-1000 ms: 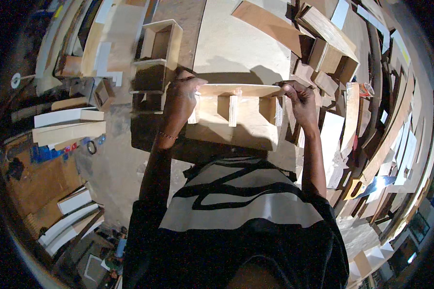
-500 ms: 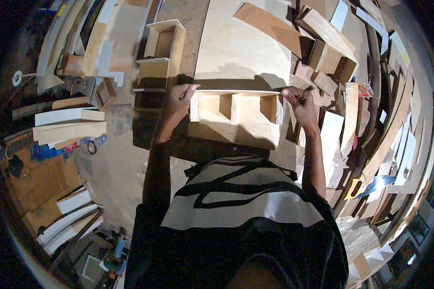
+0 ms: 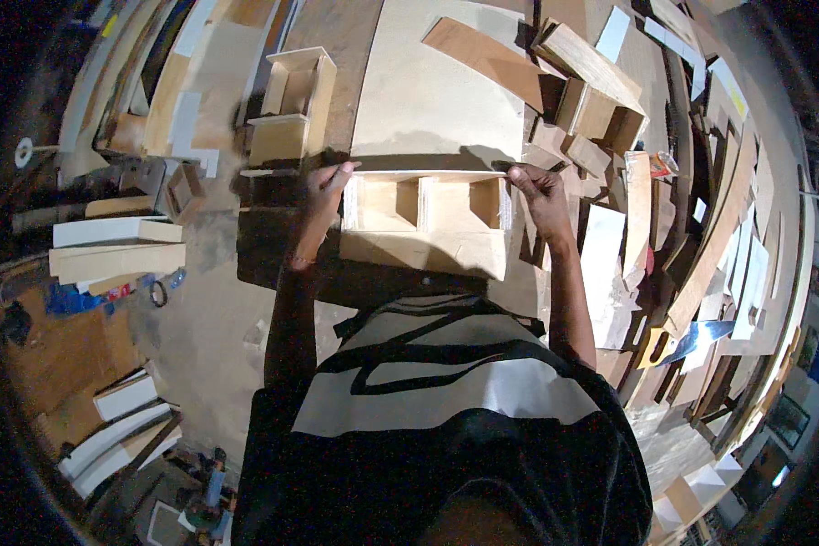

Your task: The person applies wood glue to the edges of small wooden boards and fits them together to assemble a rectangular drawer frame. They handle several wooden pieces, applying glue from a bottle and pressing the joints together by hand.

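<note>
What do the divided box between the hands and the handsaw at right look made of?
Divided box: probably plywood, pale and seemingly unfinished; its cut edges look layered.
Handsaw blade: likely smooth metal, given the bright reflection.
Yellow handle: plastic or painted wood, unclear.

A small plywood box (image 3: 446, 221) is held at its two far corners, one by the left hand (image 3: 321, 197) and one by the right hand (image 3: 543, 202). It is split into two open parts by a divider (image 3: 423, 205). Past the grip, a big pale sheet (image 3: 428, 96) is partly covered by a brown board (image 3: 485, 64). A longer open box (image 3: 318, 105) is seen left of the grip. A yellow-handled saw (image 3: 657, 348) is seen well to its right.
</note>
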The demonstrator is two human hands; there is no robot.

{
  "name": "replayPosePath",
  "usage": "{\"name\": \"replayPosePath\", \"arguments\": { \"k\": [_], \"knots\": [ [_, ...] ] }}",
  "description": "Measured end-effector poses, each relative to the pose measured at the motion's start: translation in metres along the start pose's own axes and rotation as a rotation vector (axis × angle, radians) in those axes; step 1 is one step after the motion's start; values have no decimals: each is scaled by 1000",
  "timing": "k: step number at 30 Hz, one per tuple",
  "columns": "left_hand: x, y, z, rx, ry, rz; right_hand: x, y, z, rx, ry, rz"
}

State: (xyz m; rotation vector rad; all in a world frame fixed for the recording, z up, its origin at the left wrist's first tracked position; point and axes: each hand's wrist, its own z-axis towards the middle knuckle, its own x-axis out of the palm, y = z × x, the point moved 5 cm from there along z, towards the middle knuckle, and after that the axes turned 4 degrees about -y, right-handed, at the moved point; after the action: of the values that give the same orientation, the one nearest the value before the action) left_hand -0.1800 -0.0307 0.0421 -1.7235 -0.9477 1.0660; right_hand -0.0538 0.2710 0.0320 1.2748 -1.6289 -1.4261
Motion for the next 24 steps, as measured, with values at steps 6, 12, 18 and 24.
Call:
{"name": "replayPosePath", "arguments": {
  "k": [6, 12, 18, 24],
  "knots": [
    [-1, 12, 0, 32, -17, -136, 0, 6, -16, -33, 116, 161],
    [-4, 0, -10, 124, -56, -220, 13, 13, -38, -166, 182, 91],
    [2, -14, -21, 36, -51, -190, 13, 17, -44, -150, 153, -71],
    [0, 1, -13, -49, -72, -402, 15, 18, -45, -156, 139, -169]
  ]
}}
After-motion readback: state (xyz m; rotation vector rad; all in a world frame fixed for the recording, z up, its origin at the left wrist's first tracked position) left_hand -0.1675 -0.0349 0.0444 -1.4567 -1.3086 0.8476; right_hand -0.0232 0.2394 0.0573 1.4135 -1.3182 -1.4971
